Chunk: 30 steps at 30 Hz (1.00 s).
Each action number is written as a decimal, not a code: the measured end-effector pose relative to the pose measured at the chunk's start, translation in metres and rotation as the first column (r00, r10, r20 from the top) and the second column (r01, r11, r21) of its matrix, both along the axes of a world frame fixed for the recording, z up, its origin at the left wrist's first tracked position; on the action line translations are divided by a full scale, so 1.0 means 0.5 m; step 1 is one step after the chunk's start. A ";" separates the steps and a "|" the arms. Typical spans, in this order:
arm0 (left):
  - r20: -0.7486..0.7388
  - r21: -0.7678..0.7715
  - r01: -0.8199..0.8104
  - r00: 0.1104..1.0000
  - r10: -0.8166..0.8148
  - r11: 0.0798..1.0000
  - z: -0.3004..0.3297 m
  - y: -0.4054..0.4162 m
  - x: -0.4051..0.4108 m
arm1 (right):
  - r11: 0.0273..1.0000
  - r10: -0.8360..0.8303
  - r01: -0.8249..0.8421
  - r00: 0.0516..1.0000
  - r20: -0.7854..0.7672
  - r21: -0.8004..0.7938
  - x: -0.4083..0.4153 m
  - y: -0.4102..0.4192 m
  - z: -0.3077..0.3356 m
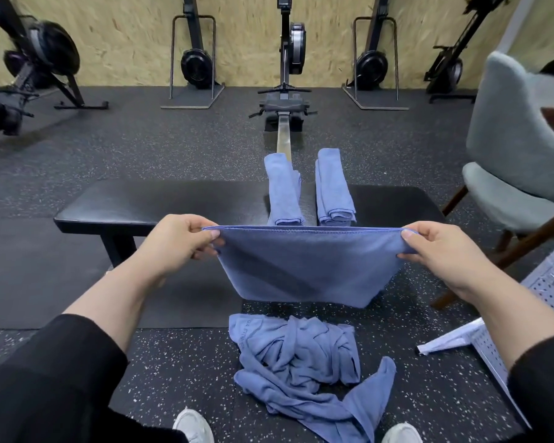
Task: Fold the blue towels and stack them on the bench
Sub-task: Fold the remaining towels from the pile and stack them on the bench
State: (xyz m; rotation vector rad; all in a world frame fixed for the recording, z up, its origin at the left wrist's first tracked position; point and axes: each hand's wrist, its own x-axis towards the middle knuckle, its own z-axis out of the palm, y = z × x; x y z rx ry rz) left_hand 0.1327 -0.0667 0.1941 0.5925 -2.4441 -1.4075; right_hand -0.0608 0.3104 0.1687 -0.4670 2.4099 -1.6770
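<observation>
Blue towel (307, 266) held taut in the air at centre frame, doubled over, fold hanging down. Left hand (176, 241) pinches its 9 o'clock corner, right hand (442, 251) its 3 o'clock corner — thumbs on top. At 12 o'clock, two folded towels (283, 190) lie side by side on the black bench (147, 203). At 6 o'clock — crumpled towel heap (301, 362) on the speckled floor (179, 362). Grey chair (512, 148) at 2 o'clock.
</observation>
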 end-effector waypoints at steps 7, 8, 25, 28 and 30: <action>-0.094 -0.086 -0.074 0.993 0.065 0.994 -0.012 -0.016 -0.011 | 0.997 -0.019 0.022 0.999 -0.041 0.072 -0.009 -0.004 -0.006; -0.120 -0.076 -0.095 0.989 0.085 0.993 -0.013 -0.018 -0.014 | 0.996 -0.024 0.027 0.999 -0.037 0.082 -0.010 -0.007 -0.007; -0.063 -0.361 0.262 0.951 -0.304 0.895 0.003 0.219 -0.139 | 0.797 0.548 -0.525 0.837 0.009 0.298 0.083 -0.199 0.041; -0.075 -0.256 0.229 0.964 -0.256 0.939 0.000 0.218 -0.152 | 0.822 0.523 -0.504 0.852 -0.004 0.265 0.082 -0.218 0.046; -0.133 -0.070 0.230 0.962 -0.237 0.971 0.000 0.210 -0.151 | 0.833 0.501 -0.471 0.864 -0.037 0.291 0.078 -0.225 0.050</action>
